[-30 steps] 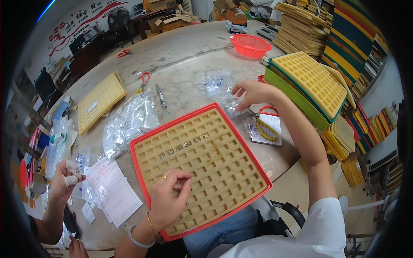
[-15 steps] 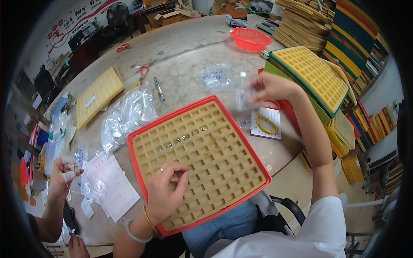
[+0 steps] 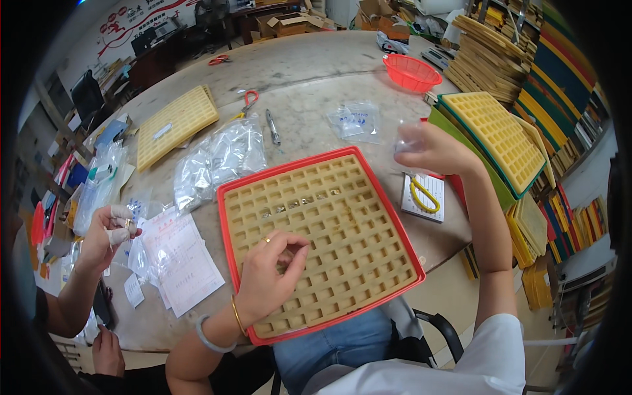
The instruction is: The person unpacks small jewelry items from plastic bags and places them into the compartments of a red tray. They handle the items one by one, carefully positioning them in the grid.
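Note:
A red-rimmed tray (image 3: 389,218) with a beige grid of square cells lies tilted before me, its near edge over my lap. Several small shiny pieces (image 3: 294,203) sit in one row of cells. Over the tray's left half is my left hand (image 3: 271,270), fingers curled and thumb against the forefinger; whatever they pinch is hidden. Right of the tray, my right hand (image 3: 436,150) is raised and smeared by motion, its fingers closed at a small clear plastic bag (image 3: 409,139). Below that hand, a yellow band (image 3: 424,195) lies on a white notepad (image 3: 413,209).
On the left, a co-worker's hand (image 3: 112,234) with wrapped fingertips holds something small. Clear bags (image 3: 230,155), papers (image 3: 181,257), a pen (image 3: 272,126) and red-handled pliers (image 3: 249,100) lie beyond the tray. A red basket (image 3: 412,74) and stacked trays (image 3: 490,131) stand at right.
The view has swung, so the table's things sit farther right in it. My right hand has drawn the clear bag slightly up off the table. My left hand keeps its curled pose over the tray.

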`<action>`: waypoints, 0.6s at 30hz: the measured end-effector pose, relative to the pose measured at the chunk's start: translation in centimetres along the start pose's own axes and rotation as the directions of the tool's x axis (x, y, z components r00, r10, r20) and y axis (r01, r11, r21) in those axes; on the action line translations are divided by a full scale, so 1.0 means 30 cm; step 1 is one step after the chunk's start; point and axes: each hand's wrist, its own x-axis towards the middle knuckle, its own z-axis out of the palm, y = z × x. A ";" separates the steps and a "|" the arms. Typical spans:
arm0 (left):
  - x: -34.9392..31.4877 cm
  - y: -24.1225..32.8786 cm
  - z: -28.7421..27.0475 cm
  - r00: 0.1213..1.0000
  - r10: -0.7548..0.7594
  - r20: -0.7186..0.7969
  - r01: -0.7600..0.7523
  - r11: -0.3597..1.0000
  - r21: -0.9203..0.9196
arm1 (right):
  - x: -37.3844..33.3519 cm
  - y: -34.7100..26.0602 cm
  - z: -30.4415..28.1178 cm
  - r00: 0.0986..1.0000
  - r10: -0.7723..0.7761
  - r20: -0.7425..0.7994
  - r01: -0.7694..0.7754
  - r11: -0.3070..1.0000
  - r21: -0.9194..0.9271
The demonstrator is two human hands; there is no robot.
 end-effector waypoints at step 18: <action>0.016 -0.071 -0.048 0.958 -0.252 -0.140 0.192 0.920 -0.341 | 0.037 -0.213 0.339 0.827 -0.182 0.531 -0.179 0.811 0.557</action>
